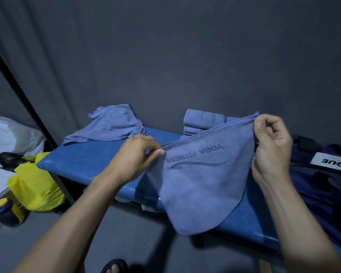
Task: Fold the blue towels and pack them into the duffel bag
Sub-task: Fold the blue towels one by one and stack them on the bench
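- Crumpled blue terry towel [108, 124]: on blue padded bench [91, 158], far left corner.
- Stack of folded blue towels [202, 121]: at bench's far edge, right of the crumpled one.
- Dark navy fabric duffel bag [313, 174]: at bench's right end.
- Yellow plastic bag [35, 186]: on floor, left of bench.

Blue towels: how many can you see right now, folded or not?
3 groups at least: one blue microfibre towel held up by both hands, one crumpled blue towel at the bench's far left, and a folded blue stack behind; its layers cannot be counted.
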The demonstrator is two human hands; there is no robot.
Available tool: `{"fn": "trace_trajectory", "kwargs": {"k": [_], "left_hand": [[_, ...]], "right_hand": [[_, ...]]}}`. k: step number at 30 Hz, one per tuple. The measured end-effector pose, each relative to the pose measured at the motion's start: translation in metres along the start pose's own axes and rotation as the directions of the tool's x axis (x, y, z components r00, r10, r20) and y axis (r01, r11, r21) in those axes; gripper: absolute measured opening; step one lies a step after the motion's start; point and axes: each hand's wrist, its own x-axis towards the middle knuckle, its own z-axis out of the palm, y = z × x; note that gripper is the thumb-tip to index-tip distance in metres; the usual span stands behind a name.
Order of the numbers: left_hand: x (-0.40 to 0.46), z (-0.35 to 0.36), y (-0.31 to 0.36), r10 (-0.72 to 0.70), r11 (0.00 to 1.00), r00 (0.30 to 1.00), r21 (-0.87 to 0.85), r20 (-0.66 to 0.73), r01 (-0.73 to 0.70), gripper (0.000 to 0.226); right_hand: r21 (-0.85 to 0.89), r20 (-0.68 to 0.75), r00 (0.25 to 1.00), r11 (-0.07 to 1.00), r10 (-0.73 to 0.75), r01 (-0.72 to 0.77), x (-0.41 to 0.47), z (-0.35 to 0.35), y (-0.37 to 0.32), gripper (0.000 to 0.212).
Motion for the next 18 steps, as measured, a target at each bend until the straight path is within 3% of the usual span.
{"fn": "trace_trajectory", "kwargs": {"k": [3, 6, 10, 14, 18], "left_hand": [[0.0, -0.006, 0.004, -0.07, 0.992, 0.99, -0.112, -0.119, 0.057, 0.012], [0.0, -0.007, 0.006, -0.15, 0.975, 0.977, -0.184, -0.149, 0.121, 0.014], [-0.002, -0.011, 0.004, -0.097, 0.983, 0.989, -0.165, -0.111, 0.077, 0.011], [-0.004, -0.016, 0.001, -0.107, 0.981, 0.992, -0.168, -0.059, 0.096, 0.012], [-0.004, -0.019, 0.0, -0.183, 0.966, 0.976, -0.204, -0.117, 0.157, 0.022]], "right_hand": [[0.004, -0.015, 1.0, 1.0, 0.027, -0.027, 0.001, -0.005, 0.006, 0.01], [0.0, -0.024, 0.999, 0.999, 0.045, -0.045, 0.001, -0.01, 0.01, 0.011], [-0.005, -0.054, 0.997, 0.999, 0.054, -0.054, 0.003, -0.016, 0.008, 0.027], [-0.006, -0.084, 0.994, 0.997, 0.072, -0.073, 0.004, -0.022, 0.008, 0.029], [-0.001, -0.099, 0.991, 0.995, 0.095, -0.095, 0.004, -0.026, 0.009, 0.022]]}}
